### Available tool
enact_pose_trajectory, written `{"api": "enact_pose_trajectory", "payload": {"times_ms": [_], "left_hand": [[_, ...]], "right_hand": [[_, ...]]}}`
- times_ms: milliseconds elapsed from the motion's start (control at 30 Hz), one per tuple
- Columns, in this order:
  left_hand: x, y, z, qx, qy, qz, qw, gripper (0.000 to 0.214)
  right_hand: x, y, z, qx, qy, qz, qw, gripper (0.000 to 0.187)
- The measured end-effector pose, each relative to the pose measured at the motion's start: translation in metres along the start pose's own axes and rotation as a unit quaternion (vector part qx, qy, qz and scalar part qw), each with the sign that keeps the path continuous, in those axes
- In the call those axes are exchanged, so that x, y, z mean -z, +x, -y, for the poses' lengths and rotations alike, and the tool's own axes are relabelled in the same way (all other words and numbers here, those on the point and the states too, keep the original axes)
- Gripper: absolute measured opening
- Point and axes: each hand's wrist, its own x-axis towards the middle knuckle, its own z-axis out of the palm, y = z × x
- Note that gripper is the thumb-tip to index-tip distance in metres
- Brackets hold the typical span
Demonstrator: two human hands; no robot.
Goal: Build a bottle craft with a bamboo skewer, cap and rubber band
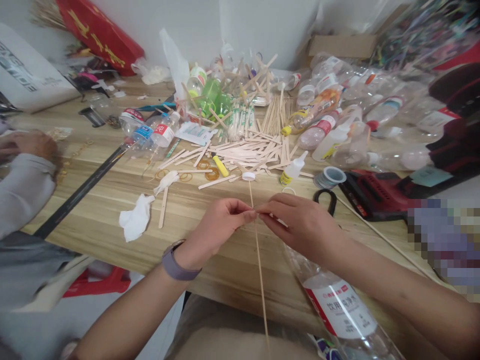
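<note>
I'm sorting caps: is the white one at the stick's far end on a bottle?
Off: no bottle is attached to the cap by the stick.

a red bag with gold lettering [99, 37] stands far left, with a white package with dark printing [35, 72] further left. a brown cardboard box [342, 46] sits far right. a crumpled white tissue [135, 218] lies left; a red-and-black power tool [380, 195] rests right.

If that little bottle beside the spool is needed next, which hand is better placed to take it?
Probably the right hand: the little bottle is just beyond its knuckles, while the left hand is farther off. Both meet at the thin stick, so the left might steady it alone.
</note>
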Motion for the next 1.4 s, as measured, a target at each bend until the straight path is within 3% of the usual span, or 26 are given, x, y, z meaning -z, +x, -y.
{"api": "enact_pose_trajectory", "payload": {"times_ms": [833,967,1133,1200,1300,1400], "left_hand": [[0.005,0.003,0.004,0.089,-0.142,0.045,0.985,0.035],[0.004,0.001,0.003,0.105,-0.161,0.039,0.981,0.026],[0.005,-0.001,0.005,0.066,-0.097,0.055,0.992,0.014],[0.006,-0.002,0.005,0.031,-0.046,0.05,0.997,0.011],[0.005,-0.003,0.002,-0.038,0.052,0.021,0.998,0.01],[0.004,-0.006,0.0,-0.102,0.141,-0.031,0.984,0.009]], "right_hand": [[-0.005,0.004,0.006,-0.017,-0.052,0.027,0.998,0.023],[-0.006,0.005,0.007,-0.003,-0.085,0.017,0.996,0.025],[-0.005,0.006,0.009,0.01,-0.088,0.019,0.996,0.023],[-0.003,0.008,0.009,-0.018,-0.056,0.031,0.998,0.021],[0.002,0.013,0.008,-0.12,0.084,0.064,0.987,0.014],[0.006,0.018,0.003,-0.245,0.247,0.117,0.93,0.01]]}}
